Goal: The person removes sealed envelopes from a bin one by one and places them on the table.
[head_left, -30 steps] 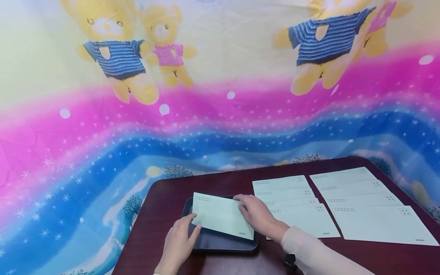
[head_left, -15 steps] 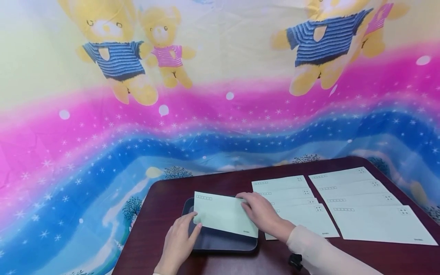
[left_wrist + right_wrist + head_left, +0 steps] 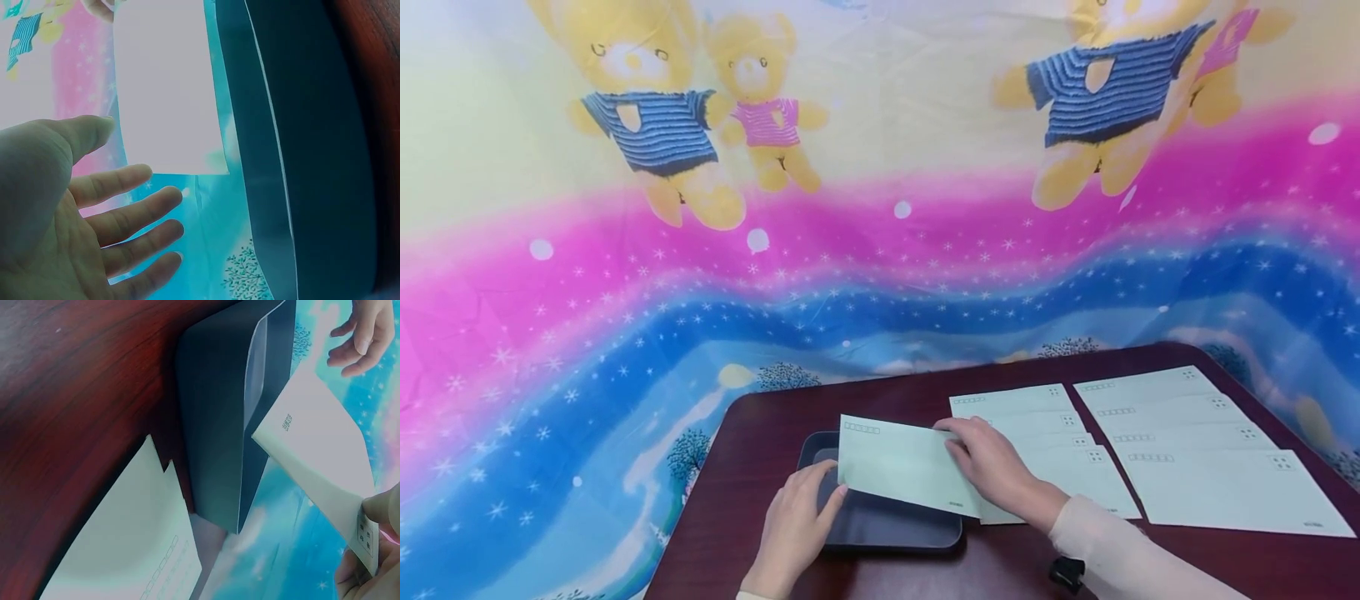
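My right hand (image 3: 992, 462) pinches a pale envelope (image 3: 895, 462) by its upper right part and holds it tilted over a dark tray (image 3: 887, 529). In the right wrist view the thumb lies on the stamp box of that envelope (image 3: 322, 444). Near its left edge is my left hand (image 3: 797, 521), thumb and fingers spread. From the left wrist, the left hand (image 3: 106, 219) has its fingers extended beside the envelope's end (image 3: 169, 87) and grips nothing. Inside the tray, the bare bottom shows below the envelope.
To the right lie two columns of overlapping envelopes, a nearer-left column (image 3: 1052, 479) and a right column (image 3: 1232, 496), on the dark red table (image 3: 730, 483). The left column sits close to the tray's right side. A printed cloth backdrop (image 3: 850, 208) hangs behind the table.
My right hand has moved right, carrying the envelope with it, so its left edge has shifted off the tray's left side. The left hand has moved slightly right.
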Demonstrator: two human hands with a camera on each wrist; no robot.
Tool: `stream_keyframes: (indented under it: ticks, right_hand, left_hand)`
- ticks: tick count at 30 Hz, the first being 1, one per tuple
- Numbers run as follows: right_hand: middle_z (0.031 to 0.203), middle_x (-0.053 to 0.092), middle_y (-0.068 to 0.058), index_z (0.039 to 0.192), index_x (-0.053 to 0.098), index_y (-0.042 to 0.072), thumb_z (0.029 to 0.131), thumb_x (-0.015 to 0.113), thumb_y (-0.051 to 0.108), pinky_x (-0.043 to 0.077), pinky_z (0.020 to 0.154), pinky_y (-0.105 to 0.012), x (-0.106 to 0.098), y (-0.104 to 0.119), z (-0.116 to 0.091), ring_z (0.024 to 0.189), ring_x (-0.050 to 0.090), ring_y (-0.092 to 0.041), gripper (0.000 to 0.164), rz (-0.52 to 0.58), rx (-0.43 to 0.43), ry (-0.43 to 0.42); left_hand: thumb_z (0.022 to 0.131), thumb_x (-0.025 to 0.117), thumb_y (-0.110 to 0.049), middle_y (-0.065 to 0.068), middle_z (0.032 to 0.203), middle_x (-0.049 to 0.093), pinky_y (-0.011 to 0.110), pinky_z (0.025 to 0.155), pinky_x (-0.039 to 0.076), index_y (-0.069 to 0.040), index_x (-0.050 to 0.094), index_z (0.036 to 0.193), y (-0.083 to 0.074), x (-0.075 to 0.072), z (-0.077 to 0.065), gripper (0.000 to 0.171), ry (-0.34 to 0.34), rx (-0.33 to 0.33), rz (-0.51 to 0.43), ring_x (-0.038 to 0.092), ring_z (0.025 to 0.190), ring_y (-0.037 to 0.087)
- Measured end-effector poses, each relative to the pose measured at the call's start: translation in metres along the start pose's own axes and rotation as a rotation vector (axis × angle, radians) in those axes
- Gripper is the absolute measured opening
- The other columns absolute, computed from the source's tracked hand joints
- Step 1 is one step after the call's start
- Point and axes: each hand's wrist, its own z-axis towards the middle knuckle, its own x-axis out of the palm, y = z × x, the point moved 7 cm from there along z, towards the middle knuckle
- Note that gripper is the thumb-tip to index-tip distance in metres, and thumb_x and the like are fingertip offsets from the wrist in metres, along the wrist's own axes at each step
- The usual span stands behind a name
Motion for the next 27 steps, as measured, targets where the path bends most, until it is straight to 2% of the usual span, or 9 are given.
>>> stream_keyframes:
  ticks: [8,15,22,27]
  right_hand:
    - [0.102,0.066,0.008,0.113,0.066,0.021,0.087,0.063,0.012,0.048,0.076,-0.033,-0.010,-0.011,-0.005,0.087,0.057,-0.008,0.028,0.036,0.012,-0.028]
    - [0.107,0.066,0.005,0.116,0.065,0.021,0.088,0.061,0.012,0.049,0.077,-0.034,-0.013,-0.021,-0.013,0.092,0.058,-0.011,0.029,0.059,0.039,-0.011]
    - [0.106,0.067,0.004,0.117,0.064,0.020,0.088,0.061,0.011,0.049,0.074,-0.034,-0.019,-0.026,-0.018,0.089,0.058,-0.011,0.030,0.053,0.038,-0.017]
    - [0.103,0.067,0.004,0.116,0.065,0.020,0.087,0.062,0.011,0.048,0.072,-0.034,-0.024,-0.028,-0.022,0.086,0.057,-0.010,0.030,0.032,0.023,-0.031]
  left_hand:
    - [0.086,0.061,-0.042,0.002,0.121,0.063,0.050,0.089,0.045,-0.016,0.063,0.122,-0.006,0.003,-0.001,0.044,0.002,0.034,0.006,0.054,0.116,0.024]
    - [0.087,0.060,-0.042,0.002,0.121,0.063,0.049,0.089,0.046,-0.016,0.063,0.123,-0.013,0.010,-0.003,0.044,0.003,0.063,0.014,0.055,0.115,0.023]
    - [0.088,0.059,-0.042,0.001,0.121,0.063,0.049,0.088,0.046,-0.017,0.063,0.122,-0.017,0.012,-0.005,0.043,0.002,0.077,0.007,0.055,0.115,0.022]
    - [0.089,0.054,-0.049,0.001,0.121,0.063,0.049,0.089,0.046,-0.018,0.062,0.122,-0.021,0.013,-0.006,0.046,0.016,0.085,-0.001,0.054,0.115,0.021]
